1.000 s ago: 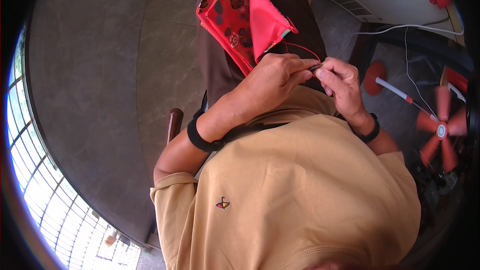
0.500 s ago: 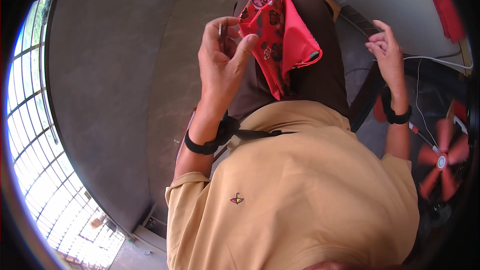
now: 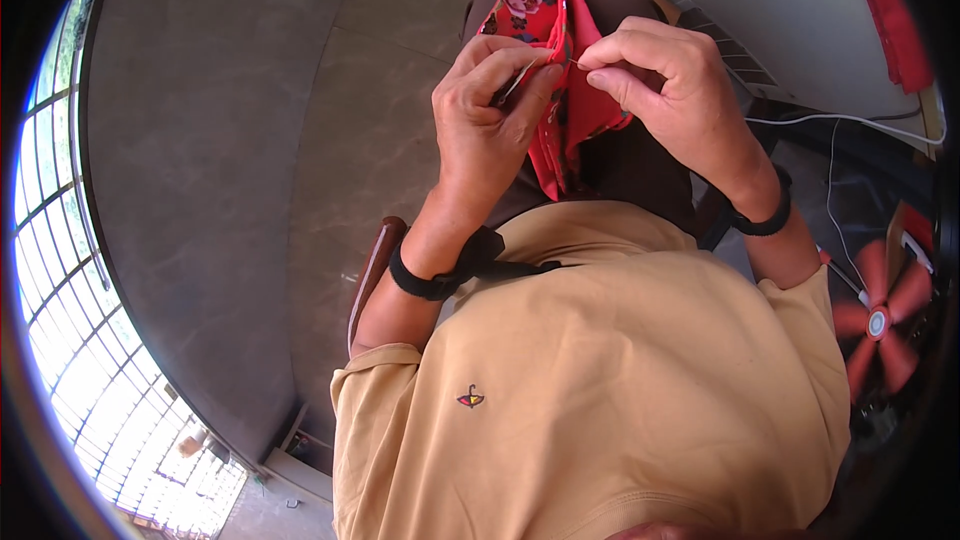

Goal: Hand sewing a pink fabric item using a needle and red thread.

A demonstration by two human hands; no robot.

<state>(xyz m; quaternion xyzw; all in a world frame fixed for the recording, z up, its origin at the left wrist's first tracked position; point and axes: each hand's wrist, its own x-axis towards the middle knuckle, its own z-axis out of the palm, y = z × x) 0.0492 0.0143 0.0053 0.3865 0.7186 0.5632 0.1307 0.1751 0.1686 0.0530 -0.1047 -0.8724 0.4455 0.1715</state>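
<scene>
A red flowered cloth piece [image 3: 522,2] with a plain red inner side [image 3: 592,118] hangs in front of my lap, in folds. My left hand [image 3: 475,130] is closed on it, pinching the cloth's edge between thumb and fingertips. A thin metallic item [image 3: 512,86] also lies in that hand's grip; its kind cannot be made out. From the right, my right hand [image 3: 680,90] pinches a fine needle [image 3: 574,63] between thumb and forefinger. The needle's other end meets the cloth beside my left fingertips. Black bands circle both wrists.
A red-bladed fan [image 3: 878,324] stands low at the right, near a white cable [image 3: 860,120]. Beyond my right hand is a pale cabinet-like body [image 3: 790,25] with red cloth [image 3: 885,15] at its side. A brown armrest [image 3: 378,250] sits by my left elbow.
My right hand has come in from the right to the cloth, with the needle showing in its pinch. My left hand has moved right and closed on the cloth's edge.
</scene>
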